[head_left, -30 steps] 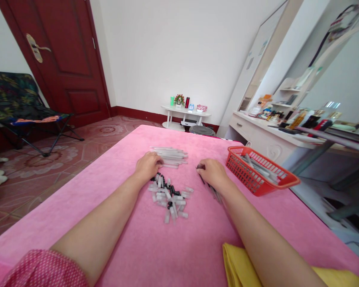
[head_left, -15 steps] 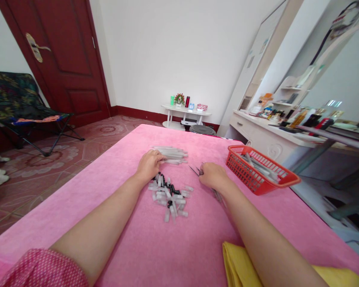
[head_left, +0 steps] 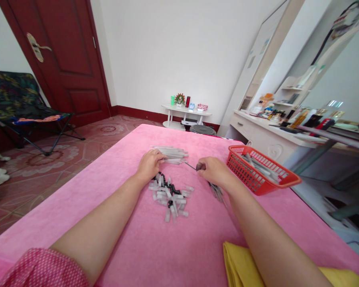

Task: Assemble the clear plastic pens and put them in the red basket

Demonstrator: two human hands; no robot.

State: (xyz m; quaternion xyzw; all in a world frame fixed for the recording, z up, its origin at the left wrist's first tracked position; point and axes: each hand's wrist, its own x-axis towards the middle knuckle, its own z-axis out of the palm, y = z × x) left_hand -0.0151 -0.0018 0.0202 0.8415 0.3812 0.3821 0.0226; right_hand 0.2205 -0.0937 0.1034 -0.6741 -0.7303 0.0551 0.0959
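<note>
At the lower right of the frame, we see a folded yellow cloth on the pink-covered counter, partly under the right forearm. Beyond it, near the middle of the frame, a loose heap of clear and black caps lies between our forearms. Several dark sticks lie just below the right hand, partly hidden by the wrist.

The right fingers are pinched together on one thin dark rod, which slants out toward the upper left. Its free tip sits close to the right ends of the clear tubes; we cannot tell whether it touches. The tubes lie side by side, long axes running roughly left to right across the frame, so the rod stands at an angle to them. The left hand is nearer them, its fingers curled at their lower left ends; we cannot tell whether they grip a tube.

At the right of the frame stands the red basket, holding grey and clear sticks lying lengthwise.
</note>
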